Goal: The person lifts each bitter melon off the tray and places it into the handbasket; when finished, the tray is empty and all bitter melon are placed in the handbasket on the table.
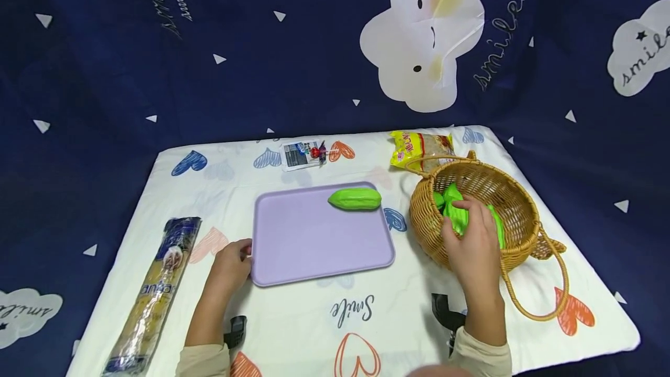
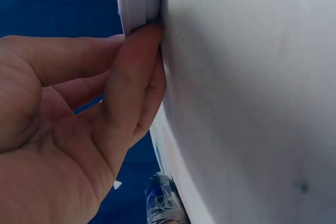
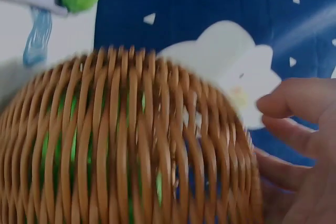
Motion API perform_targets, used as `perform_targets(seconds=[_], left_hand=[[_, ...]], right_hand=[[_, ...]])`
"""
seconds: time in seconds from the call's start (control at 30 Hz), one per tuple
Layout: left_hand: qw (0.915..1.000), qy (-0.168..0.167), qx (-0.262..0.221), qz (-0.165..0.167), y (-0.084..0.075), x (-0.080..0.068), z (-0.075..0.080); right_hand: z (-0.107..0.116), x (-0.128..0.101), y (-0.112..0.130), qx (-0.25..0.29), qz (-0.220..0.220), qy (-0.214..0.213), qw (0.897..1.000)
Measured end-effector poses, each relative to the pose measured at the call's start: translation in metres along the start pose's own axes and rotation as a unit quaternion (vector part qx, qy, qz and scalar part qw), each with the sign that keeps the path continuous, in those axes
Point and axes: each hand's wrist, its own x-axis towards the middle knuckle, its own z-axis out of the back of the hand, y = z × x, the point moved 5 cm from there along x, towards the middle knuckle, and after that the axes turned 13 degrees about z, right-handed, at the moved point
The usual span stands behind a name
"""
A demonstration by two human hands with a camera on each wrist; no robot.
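My left hand (image 1: 230,266) pinches the left edge of a lilac tray (image 1: 314,249); in the left wrist view, its fingertips (image 2: 147,35) meet the tray's rim. A glossy green, ridged, oblong vegetable or fruit (image 1: 356,198) lies at the tray's far right corner. On the right, my right hand (image 1: 473,243) hovers over the opening of a wicker basket (image 1: 426,220), fingers loosely bent. Several similar green pieces (image 1: 455,214) lie inside the basket, partly hidden by that hand. Nothing shows in its grasp; the right wrist view has the basket wall (image 3: 131,145) beside its fingers.
A long pasta packet (image 1: 157,290) lies on the left. Toward the back are a small flat packet (image 1: 298,157), a red lollipop (image 1: 315,152) and a yellow snack bag (image 1: 410,147). The basket's handle (image 1: 560,301) hangs down its near right side onto the cloth.
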Motion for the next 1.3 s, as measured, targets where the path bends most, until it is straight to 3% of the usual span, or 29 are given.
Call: perform_targets(seconds=[0.07,0.17,0.27,0.43,0.57,0.73,0.97,1.3], left_hand=[[1.0000,-0.002,0.003,-0.001,0.000,0.000,0.000],[1.0000,-0.004,0.002,-0.002,-0.001,0.001,0.000],[1.0000,-0.006,0.000,-0.002,-0.002,0.002,0.000],[0.9999,-0.014,-0.003,-0.004,-0.005,0.004,0.001],[0.9998,-0.019,-0.005,-0.007,-0.006,0.003,0.001],[0.9998,-0.019,-0.002,-0.008,-0.006,0.001,0.001],[0.9998,-0.017,0.007,-0.005,-0.004,-0.001,0.001],[0.9997,-0.022,0.002,-0.011,0.000,-0.004,0.003]], right_hand=[[-0.007,0.002,0.013,0.034,0.043,-0.016,0.998],[-0.026,0.006,0.038,0.085,0.119,-0.001,0.989],[-0.054,0.011,0.065,0.113,0.181,0.061,0.975],[-0.111,0.018,0.085,0.064,0.227,0.172,0.956],[-0.146,0.023,0.079,0.014,0.231,0.212,0.949],[-0.166,0.027,0.065,-0.009,0.200,0.234,0.952],[-0.180,0.024,0.041,-0.058,0.146,0.278,0.948],[-0.181,0.021,0.032,-0.110,0.141,0.257,0.950]])
